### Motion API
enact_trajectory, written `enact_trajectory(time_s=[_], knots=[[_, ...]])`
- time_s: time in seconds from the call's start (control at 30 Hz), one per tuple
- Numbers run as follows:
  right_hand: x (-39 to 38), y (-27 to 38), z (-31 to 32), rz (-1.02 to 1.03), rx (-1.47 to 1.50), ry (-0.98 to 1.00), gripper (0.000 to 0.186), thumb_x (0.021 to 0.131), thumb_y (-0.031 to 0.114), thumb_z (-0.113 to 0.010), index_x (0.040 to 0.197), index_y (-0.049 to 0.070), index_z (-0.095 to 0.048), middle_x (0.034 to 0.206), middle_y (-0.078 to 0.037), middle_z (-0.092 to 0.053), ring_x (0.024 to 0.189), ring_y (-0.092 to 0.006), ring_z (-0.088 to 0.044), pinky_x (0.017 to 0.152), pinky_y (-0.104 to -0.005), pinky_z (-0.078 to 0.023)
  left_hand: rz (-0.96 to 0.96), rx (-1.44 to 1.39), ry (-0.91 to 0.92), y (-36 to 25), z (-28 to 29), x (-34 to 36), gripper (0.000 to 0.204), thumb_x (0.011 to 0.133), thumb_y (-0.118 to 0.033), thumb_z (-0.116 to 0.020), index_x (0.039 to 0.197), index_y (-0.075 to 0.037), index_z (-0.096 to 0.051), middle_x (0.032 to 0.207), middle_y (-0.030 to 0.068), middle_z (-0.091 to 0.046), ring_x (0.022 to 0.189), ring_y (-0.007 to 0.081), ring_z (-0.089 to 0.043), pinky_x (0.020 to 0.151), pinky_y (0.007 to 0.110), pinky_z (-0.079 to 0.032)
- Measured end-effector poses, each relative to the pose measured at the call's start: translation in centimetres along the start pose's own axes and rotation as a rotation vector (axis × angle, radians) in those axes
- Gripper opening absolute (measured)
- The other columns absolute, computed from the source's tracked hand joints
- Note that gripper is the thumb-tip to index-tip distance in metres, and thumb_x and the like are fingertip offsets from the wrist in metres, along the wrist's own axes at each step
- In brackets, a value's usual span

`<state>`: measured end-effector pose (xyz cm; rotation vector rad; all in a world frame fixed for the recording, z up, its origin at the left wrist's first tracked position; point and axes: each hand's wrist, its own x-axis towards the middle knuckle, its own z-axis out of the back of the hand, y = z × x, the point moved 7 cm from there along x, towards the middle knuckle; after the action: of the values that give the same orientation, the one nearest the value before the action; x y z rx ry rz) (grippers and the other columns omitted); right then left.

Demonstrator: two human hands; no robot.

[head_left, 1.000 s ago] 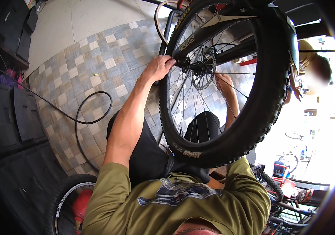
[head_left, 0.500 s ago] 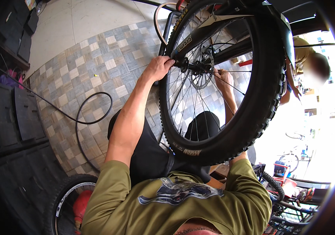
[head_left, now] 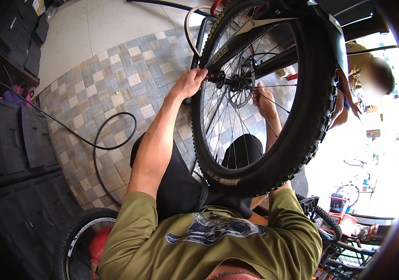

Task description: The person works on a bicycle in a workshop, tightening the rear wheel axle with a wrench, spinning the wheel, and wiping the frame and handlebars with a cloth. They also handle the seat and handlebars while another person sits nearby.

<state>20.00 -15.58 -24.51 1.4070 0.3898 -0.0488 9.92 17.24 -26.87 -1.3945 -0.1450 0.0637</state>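
A bicycle front wheel (head_left: 309,116) with a black knobby tyre stands over my legs, mounted in a black fork (head_left: 222,53). My left hand (head_left: 191,81) reaches to the left end of the hub (head_left: 227,80), fingers closed on the axle end at the fork. Seen through the spokes, my right hand (head_left: 264,101) is on the other side of the hub, close to the disc brake rotor (head_left: 236,100). Its fingers are curled; whatever they hold is too small and hidden to make out.
Another person (head_left: 360,65) bends at the right, beside bikes (head_left: 334,238). A black hose (head_left: 101,147) loops across the tiled floor (head_left: 69,126). Dark drawers (head_left: 17,140) line the left, with a spare wheel (head_left: 69,240) and red tank (head_left: 98,245) at lower left.
My left hand has shifted very slightly at the axle end. My right hand has moved a little by the hub, its fingers still curled. The other person has shifted slightly.
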Motion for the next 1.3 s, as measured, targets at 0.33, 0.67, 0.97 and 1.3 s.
enact_trajectory(time_s=[0.33,0.67,0.97,1.3], knots=[[0.9,-3.0,-1.6,-0.179,0.423,0.109,0.028,0.109,0.044,-0.060,0.101,0.017,-0.058,0.078,0.001,-0.048,0.064,-0.0130,-0.044,0.053,-0.0262,-0.038,0.104,-0.134,-0.014,0.4,-0.4,-0.1,0.043,0.110,-0.042,-0.056,0.098,-0.001,-0.062,0.069,0.0061,-0.059,0.057,0.0174,-0.062,0.056,0.034,-0.058],[0.9,-4.0,-1.7,-0.273,0.458,0.195,0.032,0.109,0.045,-0.058,0.099,0.015,-0.055,0.076,0.002,-0.048,0.064,-0.0134,-0.045,0.052,-0.0257,-0.036,-0.278,0.240,-0.091,-3.9,1.1,-1.5,0.018,0.101,-0.014,-0.067,0.101,0.002,-0.058,0.093,0.0205,-0.068,0.087,0.0397,-0.070,0.076,0.047,-0.056],[0.5,-0.2,0.5,-0.044,-0.165,-0.076,0.053,0.104,0.055,-0.063,0.088,0.005,-0.063,0.066,0.003,-0.049,0.053,-0.0074,-0.043,0.046,-0.0242,-0.033,-0.417,0.325,-0.140,-5.4,1.3,-2.0,0.015,0.095,-0.004,-0.070,0.100,0.002,-0.058,0.096,0.0201,-0.068,0.092,0.0424,-0.068,0.079,0.048,-0.053],[-1.0,2.5,-2.2,-0.118,-0.343,0.034,0.048,0.102,0.050,-0.068,0.082,0.007,-0.061,0.067,0.006,-0.047,0.054,-0.0041,-0.041,0.044,-0.0225,-0.030,-0.284,0.340,-0.164,-4.3,2.4,-2.0,0.019,0.095,-0.014,-0.074,0.101,0.000,-0.062,0.099,0.0188,-0.070,0.094,0.0385,-0.070,0.082,0.045,-0.054]])
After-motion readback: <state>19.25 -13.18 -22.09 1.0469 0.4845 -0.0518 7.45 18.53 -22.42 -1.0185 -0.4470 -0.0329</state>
